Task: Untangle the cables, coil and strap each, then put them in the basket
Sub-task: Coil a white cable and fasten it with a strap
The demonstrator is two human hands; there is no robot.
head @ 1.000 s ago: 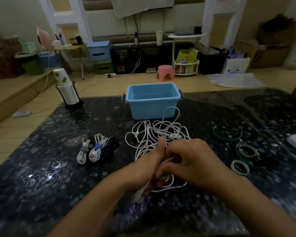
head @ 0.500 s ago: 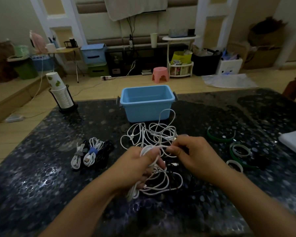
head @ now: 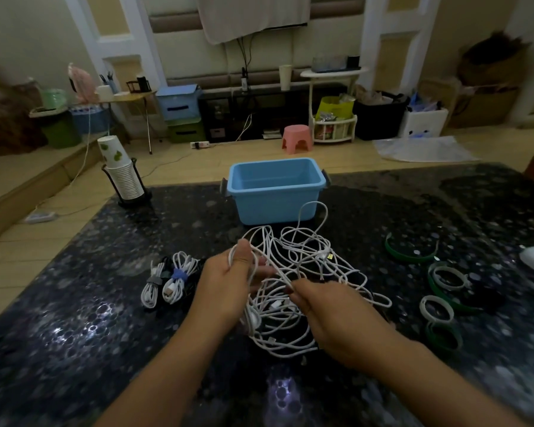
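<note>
Single head view, worn on person's head, facing forward and down across dark surface (head: 74, 318). Forearms enter from bottom edge, close to lens. Far room beyond surface fills upper frame. Wide-angle bending at edges.

Bare forearms (no sleeves), bare hands.

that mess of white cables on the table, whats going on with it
A person is untangling it by hand. The left hand grips a bunch of strands from the white cable tangle, while the right hand pinches a strand and draws it out. The tangle lies on the dark table, just in front of the blue basket, which looks empty. To the left lie a few coiled, strapped cables; loose straps lie to the right.
</note>
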